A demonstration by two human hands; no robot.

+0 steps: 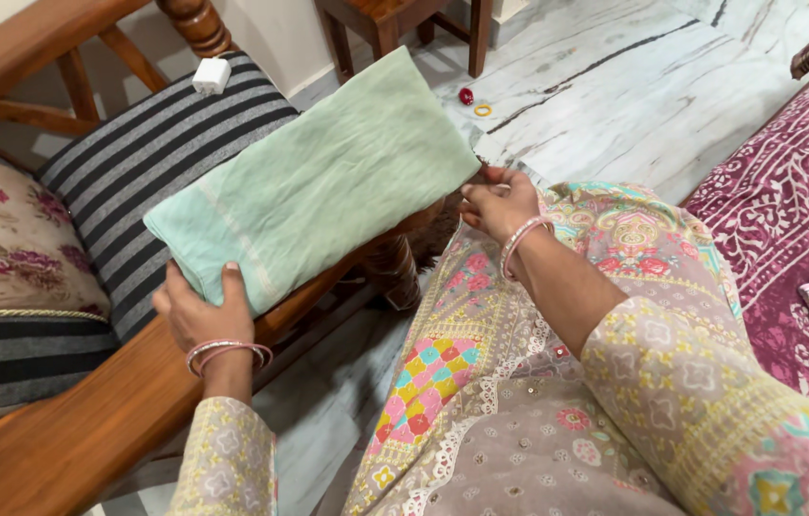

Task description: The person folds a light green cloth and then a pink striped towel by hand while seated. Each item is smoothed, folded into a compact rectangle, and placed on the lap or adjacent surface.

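A folded pale green cloth (319, 182) is stretched flat between my two hands, above the wooden sofa's front rail. My left hand (199, 311) grips its near left end, thumb on top. My right hand (498, 204) pinches its right corner. Both wrists wear thin bangles, and my sleeves and lap are covered in a light floral print fabric (519, 382).
A wooden sofa (89, 420) with a black-and-grey striped cushion (137, 162) and a floral cushion (3, 239) sits at left, a small white plug (212, 75) on it. A maroon patterned bedspread (787, 201) lies at right. Marble floor (634, 86) holds a small red object and a yellow ring.
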